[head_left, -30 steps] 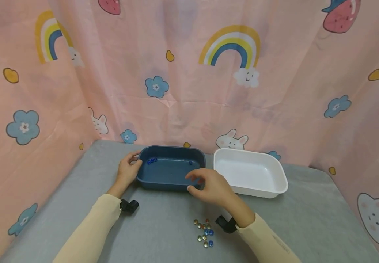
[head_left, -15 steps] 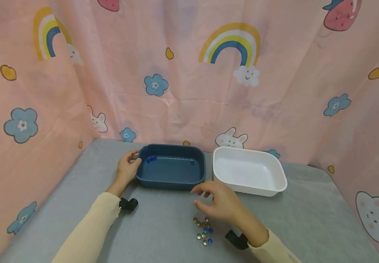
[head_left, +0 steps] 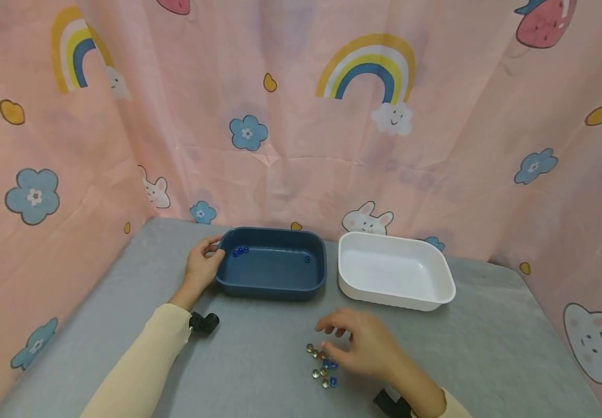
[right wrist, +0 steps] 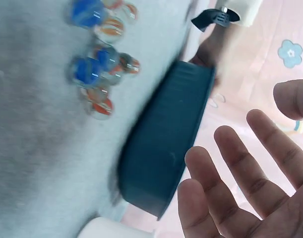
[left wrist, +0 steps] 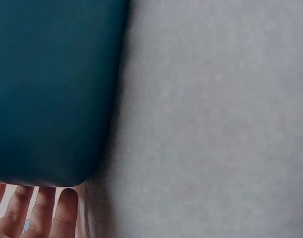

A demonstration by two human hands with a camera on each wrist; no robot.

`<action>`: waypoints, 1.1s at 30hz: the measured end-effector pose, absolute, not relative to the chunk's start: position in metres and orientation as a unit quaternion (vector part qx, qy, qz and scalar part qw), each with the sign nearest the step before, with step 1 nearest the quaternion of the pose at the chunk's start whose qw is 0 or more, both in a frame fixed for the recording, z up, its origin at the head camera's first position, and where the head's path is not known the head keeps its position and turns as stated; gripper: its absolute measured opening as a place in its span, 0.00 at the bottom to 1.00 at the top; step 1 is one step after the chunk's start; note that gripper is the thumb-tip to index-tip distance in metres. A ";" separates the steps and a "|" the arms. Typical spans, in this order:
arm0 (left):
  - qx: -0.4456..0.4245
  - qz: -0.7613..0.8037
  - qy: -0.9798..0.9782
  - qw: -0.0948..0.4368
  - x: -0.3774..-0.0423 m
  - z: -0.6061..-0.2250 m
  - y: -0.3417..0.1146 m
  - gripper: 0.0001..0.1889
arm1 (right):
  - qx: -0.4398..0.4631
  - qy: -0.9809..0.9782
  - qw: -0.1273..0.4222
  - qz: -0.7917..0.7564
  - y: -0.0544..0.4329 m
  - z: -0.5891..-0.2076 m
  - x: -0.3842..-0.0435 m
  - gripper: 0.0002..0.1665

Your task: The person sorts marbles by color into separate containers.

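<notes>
My left hand (head_left: pixel 201 268) rests its fingertips against the left end of a dark blue rectangular tray (head_left: pixel 271 293). In the left wrist view its fingers (left wrist: pixel 67 213) look fairly straight at the tray's end wall. Inside, a small group of blue marbles (head_left: pixel 240 251) lies at the left and a single blue marble (head_left: pixel 307 259) at the right. My right hand (head_left: pixel 366 345) hovers just right of and above a loose cluster of glass marbles (head_left: pixel 324 372), blue, clear and orange-streaked. Its fingers (right wrist: pixel 235 153) are spread and slightly bent, with nothing held. It hides part of the cluster.
A white rectangular tray (head_left: pixel 397 302) stands right of the blue one, with a narrow gap between them. Grey cloth (head_left: pixel 264 354) covers the table. A pink printed curtain (head_left: pixel 301 174) hangs behind and at both sides.
My right hand has drawn back from over the blue tray's right end, moving toward me and down to the marbles. The marble at the tray's right has shifted slightly right. My left hand stays put.
</notes>
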State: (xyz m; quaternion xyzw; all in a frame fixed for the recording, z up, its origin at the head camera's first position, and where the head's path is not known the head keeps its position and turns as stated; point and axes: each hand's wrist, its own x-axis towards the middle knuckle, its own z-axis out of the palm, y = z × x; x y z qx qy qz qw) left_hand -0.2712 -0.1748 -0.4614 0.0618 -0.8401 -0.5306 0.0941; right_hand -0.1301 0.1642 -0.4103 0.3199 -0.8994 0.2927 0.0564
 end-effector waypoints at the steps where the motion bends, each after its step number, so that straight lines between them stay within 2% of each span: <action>1: 0.062 -0.531 -0.840 0.095 -0.271 -0.461 -0.175 0.22 | 0.318 -0.900 0.053 0.295 0.165 -0.412 -0.129 0.12; 5: 0.063 -0.531 -0.840 0.094 -0.272 -0.461 -0.175 0.22 | 0.309 -0.897 0.039 0.313 0.171 -0.418 -0.123 0.11; 19: 0.056 -0.536 -0.837 0.097 -0.272 -0.462 -0.175 0.22 | 0.314 -0.896 0.043 0.311 0.183 -0.439 -0.110 0.13; 25: 0.061 -0.533 -0.839 0.092 -0.272 -0.461 -0.175 0.22 | 0.286 -0.912 0.002 0.293 0.184 -0.444 -0.108 0.11; 33: 0.059 -0.527 -0.842 0.099 -0.271 -0.462 -0.175 0.22 | 0.260 -0.926 -0.002 0.275 0.183 -0.452 -0.108 0.10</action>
